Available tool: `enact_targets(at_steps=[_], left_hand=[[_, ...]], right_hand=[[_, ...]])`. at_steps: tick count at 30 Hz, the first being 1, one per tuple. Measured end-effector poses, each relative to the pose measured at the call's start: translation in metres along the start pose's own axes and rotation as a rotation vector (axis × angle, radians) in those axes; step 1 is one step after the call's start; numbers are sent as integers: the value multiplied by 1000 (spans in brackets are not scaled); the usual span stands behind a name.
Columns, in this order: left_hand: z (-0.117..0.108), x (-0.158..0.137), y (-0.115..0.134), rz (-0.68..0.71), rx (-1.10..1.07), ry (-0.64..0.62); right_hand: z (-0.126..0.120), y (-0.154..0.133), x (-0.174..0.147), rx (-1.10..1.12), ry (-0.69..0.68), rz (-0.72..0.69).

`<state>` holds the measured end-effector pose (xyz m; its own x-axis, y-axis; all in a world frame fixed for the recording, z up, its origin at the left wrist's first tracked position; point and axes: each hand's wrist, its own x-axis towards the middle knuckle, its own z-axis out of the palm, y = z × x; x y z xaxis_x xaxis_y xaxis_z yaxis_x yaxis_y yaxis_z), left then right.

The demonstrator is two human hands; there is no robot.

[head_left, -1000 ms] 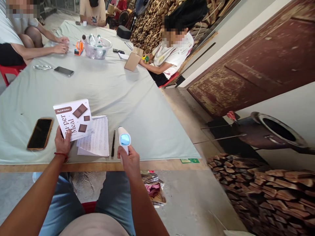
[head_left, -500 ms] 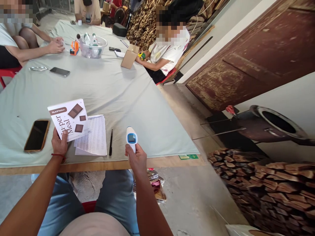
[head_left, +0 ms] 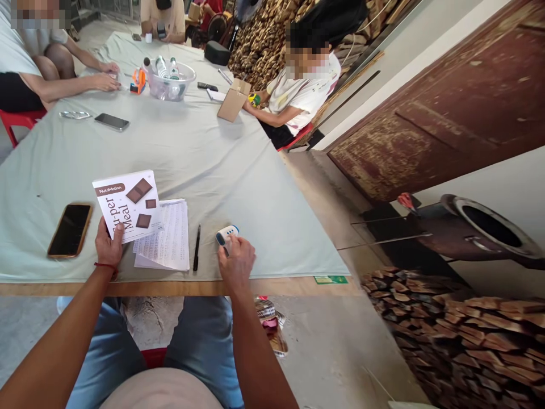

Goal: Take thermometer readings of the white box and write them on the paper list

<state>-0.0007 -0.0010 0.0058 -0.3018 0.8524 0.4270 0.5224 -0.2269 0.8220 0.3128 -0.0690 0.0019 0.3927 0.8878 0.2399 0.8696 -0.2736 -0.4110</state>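
Observation:
My left hand (head_left: 109,248) holds the lower edge of a white box (head_left: 126,205) printed with brown squares, tilted up above a printed sheet of paper (head_left: 167,237). My right hand (head_left: 235,262) grips a white infrared thermometer (head_left: 226,234) with a blue screen, laid low against the pale green table cloth (head_left: 204,165). A black pen (head_left: 196,246) lies between the paper and the thermometer. A phone (head_left: 70,230) with an orange case lies left of the box.
Other people sit round the table: arms at the far left (head_left: 72,85), one person at the right edge (head_left: 298,94) with a cardboard box (head_left: 232,102). A clear bowl of bottles (head_left: 170,82), another phone (head_left: 111,121), and stacked firewood (head_left: 460,335) at right.
My right hand has lowered the thermometer from upright in the air down onto the table to the right of the pen. The left hand still holds the box.

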Motion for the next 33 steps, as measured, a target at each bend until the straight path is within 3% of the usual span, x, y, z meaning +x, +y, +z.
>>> enact_targets(at_steps=[4,7,11,16,22,27,33], left_hand=[[0,0,0,-5,-10,6],[0,0,0,1,-8,-3],[-1,-1,0,1,-13,-1],[0,-2,0,-14,-25,-8],[0,-2,1,-12,-28,-5],[0,-2,0,-14,-36,0],[1,-2,-2,-11,-32,9]], right_hand=[[17,-28,-1,204,-145,-99],[30,-42,1,161,-178,-85],[37,-40,5,154,-175,-87],[33,-21,4,485,-113,-118],[28,-22,-20,932,-57,-26],[16,-45,-45,1006,101,24],[14,-71,-59,1015,-70,-95]])
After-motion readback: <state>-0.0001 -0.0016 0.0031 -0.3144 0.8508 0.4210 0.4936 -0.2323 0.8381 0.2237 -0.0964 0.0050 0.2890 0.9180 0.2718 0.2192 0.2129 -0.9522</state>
